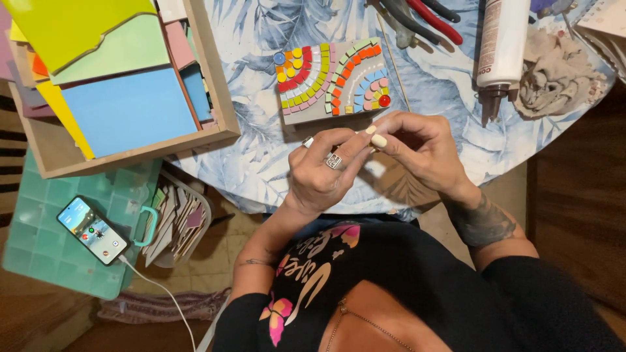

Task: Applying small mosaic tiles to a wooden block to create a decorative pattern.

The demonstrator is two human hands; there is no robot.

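- Left hand (323,171) and right hand (417,151) meet fingertip to fingertip at the table's near edge, pinching something too small to identify.
- The mosaic (331,81) lies just beyond both hands (long axis roughly across the table).

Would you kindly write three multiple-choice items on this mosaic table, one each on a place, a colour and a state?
1. Where is the phone?
A. on the green case
B. in the wooden tray
C. beside the pliers

2. What colour is the big front sheet in the tray?
A. red
B. blue
C. white

3. How are the left hand and right hand?
A. flat on the table
B. far apart
C. fingertips pinched together

Key: 1 A, it lies on the case lid; 2 B, plainly blue; 3 C, the fingertips meet below the mosaic panel.
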